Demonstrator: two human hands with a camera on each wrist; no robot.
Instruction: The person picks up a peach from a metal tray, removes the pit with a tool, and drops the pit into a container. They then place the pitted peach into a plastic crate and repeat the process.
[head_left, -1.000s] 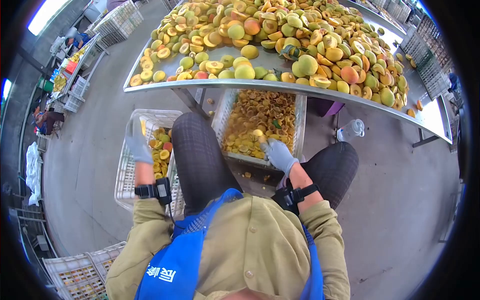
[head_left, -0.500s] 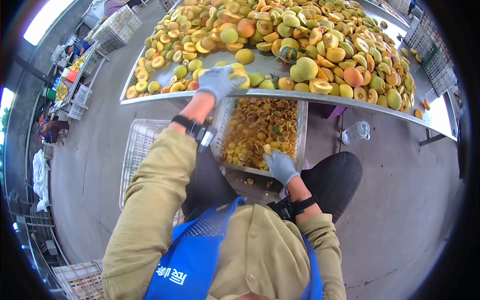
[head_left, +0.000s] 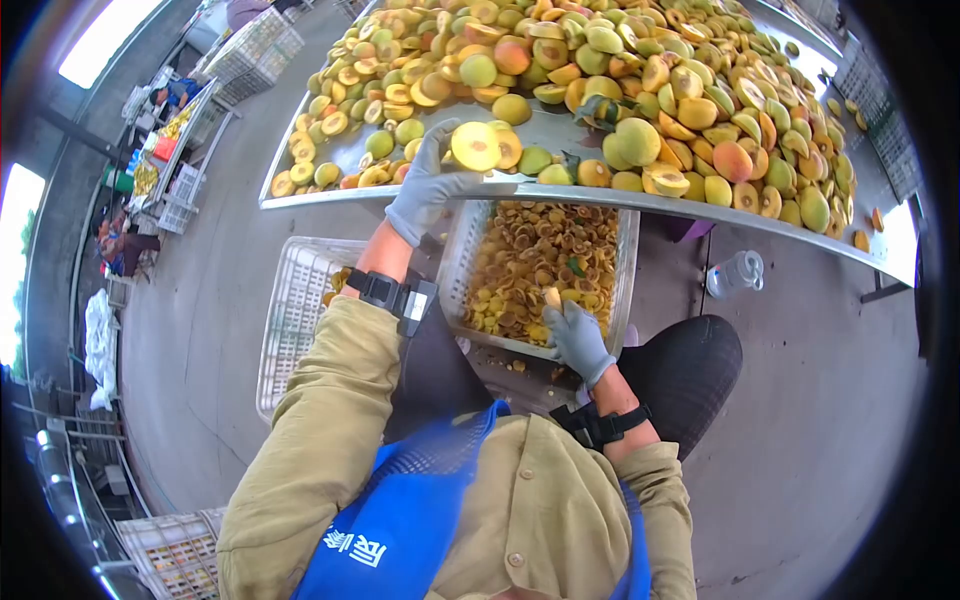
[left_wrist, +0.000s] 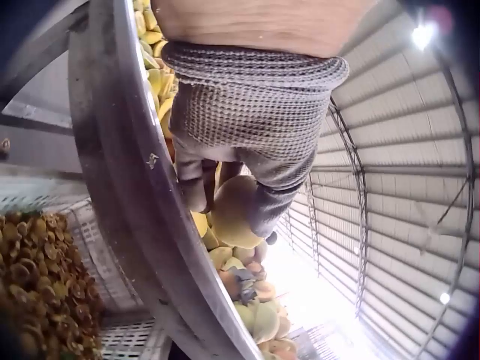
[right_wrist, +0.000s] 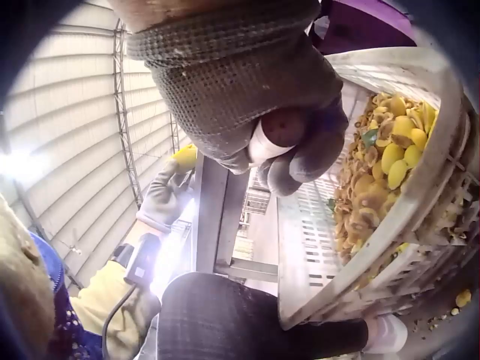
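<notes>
My gloved left hand (head_left: 428, 192) holds a yellow halved peach (head_left: 475, 146) by its edge, above the metal table's front rim, with its cut face toward the head camera. In the left wrist view, thumb and fingers grip the peach half (left_wrist: 234, 212) from both sides. Lower down, my gloved right hand (head_left: 578, 342) is closed round a short, pale, round-ended handle (head_left: 553, 297). The right wrist view shows that handle's end (right_wrist: 279, 133) poking out of the curled fingers; the rest of the tool is hidden. Beneath this hand stands a white crate (head_left: 628, 265) full of brown and yellow peach scraps.
A large heap of whole and halved peaches (head_left: 700, 110) covers much of the metal table (head_left: 345, 155). Another white crate (head_left: 285, 325) stands left of my legs. A clear plastic bottle (head_left: 738, 274) is on the floor to the right. People sit at another table far left.
My left hand has gone from the left crate up to the table and now holds up a halved peach. The right hand has stayed near the scrap crate, keeping the handle.
</notes>
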